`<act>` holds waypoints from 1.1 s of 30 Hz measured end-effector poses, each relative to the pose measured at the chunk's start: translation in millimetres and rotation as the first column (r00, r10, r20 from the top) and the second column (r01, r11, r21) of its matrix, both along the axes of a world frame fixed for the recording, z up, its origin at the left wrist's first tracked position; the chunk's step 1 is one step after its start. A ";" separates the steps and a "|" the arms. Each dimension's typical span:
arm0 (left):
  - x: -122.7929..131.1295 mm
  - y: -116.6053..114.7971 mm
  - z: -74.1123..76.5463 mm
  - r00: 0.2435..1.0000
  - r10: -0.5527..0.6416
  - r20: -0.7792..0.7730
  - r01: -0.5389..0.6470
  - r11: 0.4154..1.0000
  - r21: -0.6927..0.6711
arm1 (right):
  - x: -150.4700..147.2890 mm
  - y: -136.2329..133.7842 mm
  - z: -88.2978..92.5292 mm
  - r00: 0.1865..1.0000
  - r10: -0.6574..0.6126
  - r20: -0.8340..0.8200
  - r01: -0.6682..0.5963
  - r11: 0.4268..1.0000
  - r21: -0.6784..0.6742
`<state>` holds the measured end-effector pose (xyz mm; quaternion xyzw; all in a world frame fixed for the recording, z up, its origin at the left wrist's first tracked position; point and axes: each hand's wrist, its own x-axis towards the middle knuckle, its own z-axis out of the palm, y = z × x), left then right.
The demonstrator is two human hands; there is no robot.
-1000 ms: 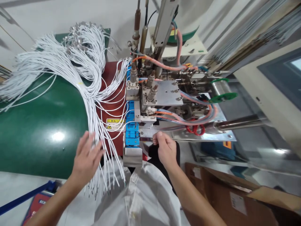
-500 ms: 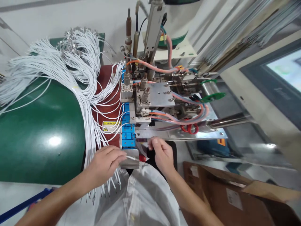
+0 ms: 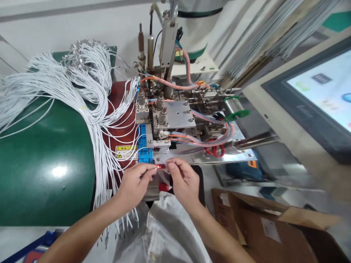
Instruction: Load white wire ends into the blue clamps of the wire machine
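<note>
My left hand pinches a white wire near its end. The wire's tip points right and is lit by a small red glow, just below the machine's front edge. Close against that tip is my right hand, thumb and forefinger pressed together; what they hold, if anything, is hidden. Above the left fingers, a row of blue clamps grips single white wires along the machine. Those wires come from a large bundle of white wires draped over the red-brown plate and the green surface.
A rounded green table lies left. Right of the machine stand a wire spool with green flanges and a screen. An open cardboard box sits low at right. A warning label is near the clamps.
My left hand has moved up and right, bringing the wire end to my right fingertips beneath the machine edge. A red glow now shows there. The view has shifted slightly.
</note>
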<state>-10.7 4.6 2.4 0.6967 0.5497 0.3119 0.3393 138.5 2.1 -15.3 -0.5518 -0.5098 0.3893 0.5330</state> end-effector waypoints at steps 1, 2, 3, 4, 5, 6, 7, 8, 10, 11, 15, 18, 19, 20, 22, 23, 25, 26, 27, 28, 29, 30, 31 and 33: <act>1.3 0.3 -0.9 0.999 0.035 0.033 -0.034 0.999 -0.020 | -2.4 -1.5 -1.7 1.000 -0.019 -0.011 0.019 1.000 -0.003; 2.4 0.5 -2.1 0.997 0.059 0.057 -0.058 0.998 -0.021 | -4.6 -2.7 -2.9 1.000 -0.018 -0.009 0.018 1.000 0.007; 3.1 0.6 -3.5 0.995 0.070 0.069 -0.070 0.998 -0.008 | -6.4 -3.3 -3.4 1.000 -0.004 0.005 0.004 1.000 0.023; 3.3 0.9 -4.6 0.995 0.068 0.070 -0.068 0.998 0.007 | -7.5 -3.3 -3.1 1.000 0.011 0.028 -0.012 0.999 0.040; 3.0 1.3 -5.5 0.996 0.055 0.065 -0.057 0.998 0.020 | -7.9 -2.5 -2.3 0.998 0.025 0.057 -0.028 0.998 0.056; 2.3 2.0 -5.7 0.998 0.038 0.059 -0.040 0.999 0.027 | -7.6 -1.2 -1.0 0.995 0.040 0.087 -0.046 0.996 0.070; 1.2 3.0 -5.3 0.998 0.019 0.054 -0.020 1.000 0.024 | -6.7 0.4 0.2 0.991 0.060 0.117 -0.070 0.994 0.088; 0.1 4.3 -4.2 0.999 -0.004 0.051 0.003 1.000 0.005 | -5.7 2.0 1.1 0.986 0.086 0.142 -0.102 0.989 0.107; -1.6 7.3 -0.8 0.998 -0.042 0.050 0.045 0.997 -0.060 | -4.8 3.9 0.9 0.980 0.119 0.162 -0.142 0.981 0.134; -1.9 8.6 0.9 0.998 -0.039 0.058 0.044 0.995 -0.093 | -5.4 4.0 -0.3 0.983 0.106 0.148 -0.126 0.983 0.135; 0.4 10.1 1.8 0.984 0.080 0.158 -0.054 0.986 -0.159 | -14.3 -0.5 -7.9 1.000 -0.027 0.001 0.027 0.998 0.064; 2.7 7.7 -2.6 0.969 0.134 0.206 -0.102 0.982 -0.159 | -19.0 -1.9 -9.3 0.999 -0.037 -0.018 0.037 0.999 0.039; 3.2 7.0 -3.9 0.968 0.140 0.208 -0.108 0.981 -0.158 | -18.9 -1.3 -8.6 0.999 -0.035 -0.002 0.035 0.998 0.042; 3.5 6.5 -4.7 0.968 0.142 0.206 -0.110 0.981 -0.158 | -18.1 -0.3 -7.7 0.999 -0.034 0.017 0.033 0.998 0.051; 4.1 6.0 -5.2 0.969 0.141 0.203 -0.110 0.981 -0.159 | -15.6 2.0 -5.8 0.998 -0.025 0.054 0.021 0.997 0.070; 4.4 5.9 -5.0 0.969 0.137 0.204 -0.105 0.981 -0.162 | -14.5 2.9 -5.3 0.997 -0.017 0.072 0.011 0.997 0.076; 5.4 5.4 -4.8 0.970 0.129 0.205 -0.095 0.981 -0.166 | -14.0 3.5 -5.2 0.994 -0.011 0.110 0.002 0.996 0.085; 6.0 4.8 -5.2 0.970 0.131 0.206 -0.097 0.981 -0.166 | -14.9 3.3 -5.6 0.992 -0.017 0.128 0.006 0.996 0.085; 6.7 3.9 -6.0 0.969 0.138 0.206 -0.105 0.981 -0.163 | -16.4 2.8 -6.2 0.989 -0.029 0.142 0.018 0.996 0.083; 7.3 2.9 -7.2 0.966 0.152 0.208 -0.121 0.981 -0.154 | -18.5 2.2 -7.0 0.987 -0.047 0.152 0.034 0.996 0.084; 8.0 1.7 -8.7 0.963 0.173 0.207 -0.144 0.979 -0.144 | -20.7 1.7 -7.7 0.985 -0.067 0.158 0.053 0.995 0.087; 8.5 0.5 -10.1 0.960 0.192 0.204 -0.167 0.977 -0.136 | -22.9 1.4 -8.5 0.983 -0.084 0.162 0.069 0.993 0.096; 8.9 -0.4 -11.4 0.956 0.212 0.201 -0.190 0.974 -0.122 | -24.6 1.4 -9.3 0.981 -0.095 0.168 0.077 0.991 0.112; 9.4 -1.7 -12.7 0.958 0.223 0.179 -0.213 0.974 -0.072 | -26.1 2.3 -10.5 0.979 -0.095 0.180 0.065 0.984 0.166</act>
